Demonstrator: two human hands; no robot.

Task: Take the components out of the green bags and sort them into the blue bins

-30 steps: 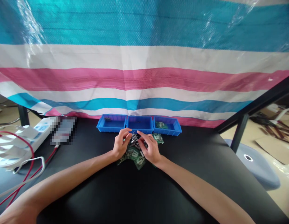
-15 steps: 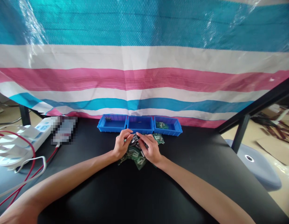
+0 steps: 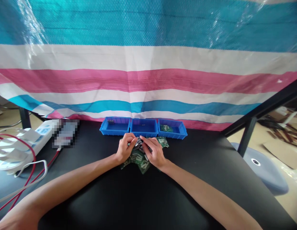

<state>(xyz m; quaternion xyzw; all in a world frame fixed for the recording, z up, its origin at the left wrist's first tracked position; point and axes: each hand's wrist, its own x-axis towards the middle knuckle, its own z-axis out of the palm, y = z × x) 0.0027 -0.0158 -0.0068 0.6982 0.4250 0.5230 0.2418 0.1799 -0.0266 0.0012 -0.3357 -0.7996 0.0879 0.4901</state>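
My left hand (image 3: 125, 149) and my right hand (image 3: 155, 152) are close together over a small pile at the middle of the black table. Both have curled, closed fingers, with thumbs turned inward toward a cluster of small silvery metal parts (image 3: 139, 143) between them. Fingers hide much of that cluster. Under the hands lie green pieces like small circuit boards (image 3: 141, 163), bearing pale, shiny strips. Another green piece (image 3: 163, 141) shows beyond my right fingers.
Behind the pile stand three blue bins: the left bin (image 3: 115, 131) with small round metal bits, the middle bin (image 3: 143, 132) with a thin sliver, the right bin (image 3: 172, 134) with green pieces. A power strip (image 3: 40, 134) and cables (image 3: 34, 159) lie left. A striped sheet (image 3: 148, 80) hangs behind.
Both hands stay at the pile with almost the same grip. The view has shifted very slightly; the bins and green pieces have not visibly moved.
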